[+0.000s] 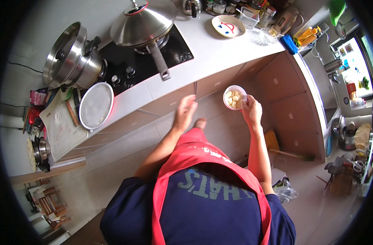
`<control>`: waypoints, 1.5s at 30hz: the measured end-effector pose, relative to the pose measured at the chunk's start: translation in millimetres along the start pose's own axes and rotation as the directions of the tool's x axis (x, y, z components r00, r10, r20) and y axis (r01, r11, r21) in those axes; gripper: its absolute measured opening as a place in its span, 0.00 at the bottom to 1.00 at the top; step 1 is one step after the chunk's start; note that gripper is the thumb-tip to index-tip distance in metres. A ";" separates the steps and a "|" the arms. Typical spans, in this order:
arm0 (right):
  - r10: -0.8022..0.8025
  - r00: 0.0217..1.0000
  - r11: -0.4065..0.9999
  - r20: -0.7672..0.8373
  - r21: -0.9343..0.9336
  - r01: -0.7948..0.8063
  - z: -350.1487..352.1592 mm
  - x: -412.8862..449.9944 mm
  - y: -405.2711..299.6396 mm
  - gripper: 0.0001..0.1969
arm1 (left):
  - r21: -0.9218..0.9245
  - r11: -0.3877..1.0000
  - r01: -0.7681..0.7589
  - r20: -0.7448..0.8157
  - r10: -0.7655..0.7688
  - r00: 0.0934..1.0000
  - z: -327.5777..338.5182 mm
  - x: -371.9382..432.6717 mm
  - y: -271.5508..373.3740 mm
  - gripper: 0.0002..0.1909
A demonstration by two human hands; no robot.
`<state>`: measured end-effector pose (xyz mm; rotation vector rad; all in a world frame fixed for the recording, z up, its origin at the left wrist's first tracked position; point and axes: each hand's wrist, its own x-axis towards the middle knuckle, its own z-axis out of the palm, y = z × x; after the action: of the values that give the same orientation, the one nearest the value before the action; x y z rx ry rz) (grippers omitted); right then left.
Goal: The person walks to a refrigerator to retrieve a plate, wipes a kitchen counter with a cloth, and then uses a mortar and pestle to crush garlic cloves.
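Note:
My right hand (253, 111) grips a small white cup (225, 101) by its right side, out over the floor in front of the counter. Pale pieces that look like peeled garlic cloves (234, 98) lie inside the cup. My left hand (185, 112) is raised to the left of it, slightly blurred, fingers extended and holding nothing. Beyond both hands, a lidded steel wok (145, 26) sits on a black gas hob (177, 49), its handle (158, 59) pointing towards me over the counter edge.
A steel steamer pot (89, 69) stands left of the wok. Near the counter edge are a round white tray (96, 105), a cutting board (62, 122) and a knife (72, 113). A decorated plate (219, 22) and glass bowls (264, 36) sit at the back right.

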<state>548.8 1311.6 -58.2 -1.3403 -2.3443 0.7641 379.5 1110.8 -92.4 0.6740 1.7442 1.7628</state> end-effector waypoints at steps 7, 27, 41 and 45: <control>-0.013 0.998 1.000 0.057 -0.017 0.014 -21.2 99.9 26.6 0.10 | 0.063 0.957 0.283 0.330 -0.287 0.899 117.0 109.6 12.0 0.31; -0.436 0.824 0.894 0.362 0.072 0.441 52.5 322.6 90.3 0.18 | 0.284 0.841 0.460 -0.388 -0.338 0.858 230.6 244.5 -26.6 0.31; -0.425 0.883 0.905 -0.201 -0.071 0.420 -92.6 415.0 214.1 0.15 | 0.678 0.616 0.400 -0.457 -0.072 0.886 193.6 249.3 4.4 0.24; -0.303 0.938 0.920 -0.169 -0.309 0.242 -103.0 487.3 288.6 0.32 | 0.789 0.401 0.466 -0.468 -0.099 0.878 220.7 272.2 -16.1 0.30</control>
<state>557.1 1881.6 -138.1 -1.0950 -2.4565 0.1923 339.9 1458.8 -112.7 0.3659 2.8635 0.5794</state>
